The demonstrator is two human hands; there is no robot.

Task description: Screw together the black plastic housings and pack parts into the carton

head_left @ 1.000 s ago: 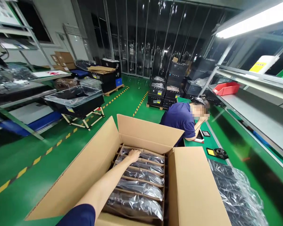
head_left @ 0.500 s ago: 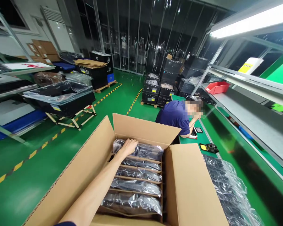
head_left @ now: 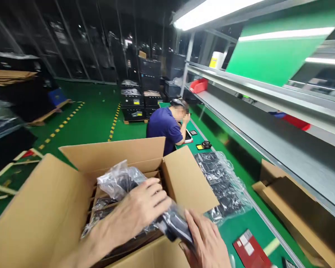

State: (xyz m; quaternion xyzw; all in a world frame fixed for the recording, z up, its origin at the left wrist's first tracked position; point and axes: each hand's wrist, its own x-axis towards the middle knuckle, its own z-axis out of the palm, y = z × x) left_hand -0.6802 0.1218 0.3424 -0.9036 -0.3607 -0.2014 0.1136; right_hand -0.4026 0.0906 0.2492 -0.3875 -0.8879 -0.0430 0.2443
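Note:
A dark item in a clear plastic bag (head_left: 174, 223) is raised over an open cardboard box (head_left: 190, 178). My left hand (head_left: 146, 203) is closed over its middle, fingers wrapped across the bag. At its lower right end my right hand (head_left: 202, 236) grips it between thumb and fingers. The loose end of the bag sticks up at the upper left. Inside the box, other bagged dark items (head_left: 100, 208) lie between cardboard dividers, partly hidden under my left forearm. Both hands are slightly blurred.
Bagged items (head_left: 220, 182) lie on the green bench right of the box, with a red box (head_left: 251, 249) nearer. Beyond, a person in a dark blue shirt (head_left: 164, 124) leans on the bench. A long cardboard box (head_left: 293, 212) sits below the shelf (head_left: 254, 119).
My left hand has lifted a bagged item from the box's far end. My right hand has come into view, gripping it too. The view has swung to the right.

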